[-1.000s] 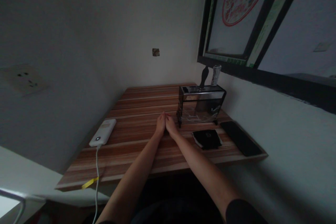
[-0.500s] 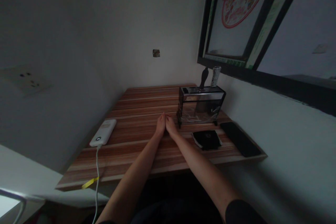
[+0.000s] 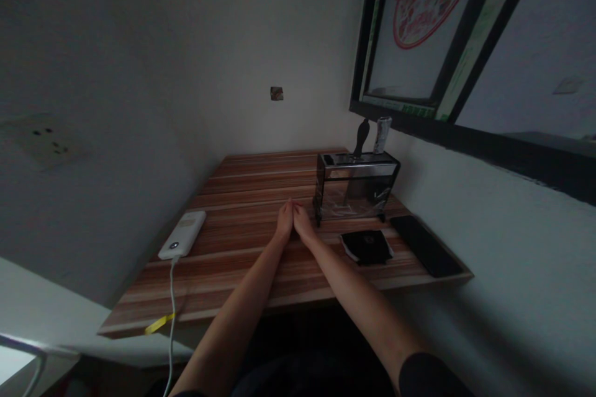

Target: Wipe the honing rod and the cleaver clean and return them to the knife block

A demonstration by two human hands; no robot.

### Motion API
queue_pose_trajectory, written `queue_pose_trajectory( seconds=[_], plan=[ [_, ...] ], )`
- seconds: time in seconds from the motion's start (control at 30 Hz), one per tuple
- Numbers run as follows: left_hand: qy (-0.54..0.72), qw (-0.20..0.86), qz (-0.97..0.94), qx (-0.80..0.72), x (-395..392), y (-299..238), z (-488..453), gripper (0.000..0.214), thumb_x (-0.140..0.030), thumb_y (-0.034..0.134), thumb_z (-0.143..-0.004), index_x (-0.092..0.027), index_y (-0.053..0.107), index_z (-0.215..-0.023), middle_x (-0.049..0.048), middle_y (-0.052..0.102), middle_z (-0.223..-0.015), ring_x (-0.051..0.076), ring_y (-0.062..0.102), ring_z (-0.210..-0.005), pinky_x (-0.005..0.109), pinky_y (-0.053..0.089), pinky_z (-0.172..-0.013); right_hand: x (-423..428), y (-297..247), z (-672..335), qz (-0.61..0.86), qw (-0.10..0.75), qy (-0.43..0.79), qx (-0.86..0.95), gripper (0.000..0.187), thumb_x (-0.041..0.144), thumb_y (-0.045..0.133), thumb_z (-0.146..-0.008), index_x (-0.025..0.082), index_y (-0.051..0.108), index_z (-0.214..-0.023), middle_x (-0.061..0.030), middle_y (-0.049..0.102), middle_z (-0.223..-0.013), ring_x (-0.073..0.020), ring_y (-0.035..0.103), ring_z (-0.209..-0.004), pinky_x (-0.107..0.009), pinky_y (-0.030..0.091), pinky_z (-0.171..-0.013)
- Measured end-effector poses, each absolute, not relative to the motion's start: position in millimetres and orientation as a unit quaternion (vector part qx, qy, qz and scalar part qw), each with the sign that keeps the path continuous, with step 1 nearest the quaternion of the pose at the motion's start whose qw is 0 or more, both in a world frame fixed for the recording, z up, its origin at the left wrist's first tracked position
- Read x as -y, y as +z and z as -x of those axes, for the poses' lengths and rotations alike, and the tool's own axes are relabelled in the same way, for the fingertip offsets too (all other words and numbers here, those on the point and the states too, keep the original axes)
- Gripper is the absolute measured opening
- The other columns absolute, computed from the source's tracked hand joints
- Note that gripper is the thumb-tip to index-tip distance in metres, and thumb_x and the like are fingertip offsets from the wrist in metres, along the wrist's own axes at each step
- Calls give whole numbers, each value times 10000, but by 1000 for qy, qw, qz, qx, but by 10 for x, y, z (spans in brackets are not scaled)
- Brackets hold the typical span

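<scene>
I see from afar the knife rack (image 3: 362, 170) standing on the wooden table (image 3: 261, 177), just to the right of the right hand (image 3: 302, 222). This hand and the left hand (image 3: 284, 221) meet at the front; whether they grasp something, I cannot tell. Both forearms (image 3: 254, 285) stretch forward and converge.

No wording legible. Green characters on pale film strip (image 3: 477, 43) along window frame (image 3: 465, 133): too blurred. Red rounded print (image 3: 431, 3) on pane: letters indistinct. Emblem on black pouch (image 3: 367, 248), faint patch on white power bank (image 3: 189, 233): too small.
</scene>
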State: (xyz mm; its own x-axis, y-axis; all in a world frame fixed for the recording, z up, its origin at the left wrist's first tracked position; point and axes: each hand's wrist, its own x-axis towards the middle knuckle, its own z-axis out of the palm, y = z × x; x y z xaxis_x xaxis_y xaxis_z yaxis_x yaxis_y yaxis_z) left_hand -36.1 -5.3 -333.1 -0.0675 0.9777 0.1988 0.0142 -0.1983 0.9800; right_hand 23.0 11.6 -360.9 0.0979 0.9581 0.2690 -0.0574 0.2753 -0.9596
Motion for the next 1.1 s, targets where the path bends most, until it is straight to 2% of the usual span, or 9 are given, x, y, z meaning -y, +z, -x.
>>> queue_pose_trajectory(
  seconds=[0.3,0.73,1.1],
  plan=[
    [560,433,-532,-465,20,-3346,360,283,-349,543,-921,-149,591,-1115,74,627,-1102,188,629,-931,390,535,-814,-124,-3597,-226,426,604,422,525,248,272,459,-825,177,677,-757,-59,719,-763,-217,641,-877,-314,472,-819],
    [562,429,-539,-458,5,-3384,369,277,-370,526,-927,-140,611,-1056,64,648,-1038,178,636,-898,385,530,-814,-124,-3610,-235,430,603,419,526,264,275,446,-834,172,668,-735,-65,712,-763,-216,642,-833,-310,460,-806],
    [560,418,-544,-464,-4,-3390,385,278,-354,537,-923,-151,598,-1103,74,630,-1102,189,628,-939,394,530,-827,-140,-3607,-237,430,598,424,527,256,243,448,-831,164,675,-742,-64,714,-757,-216,645,-820,-314,465,-807]
  ],
)
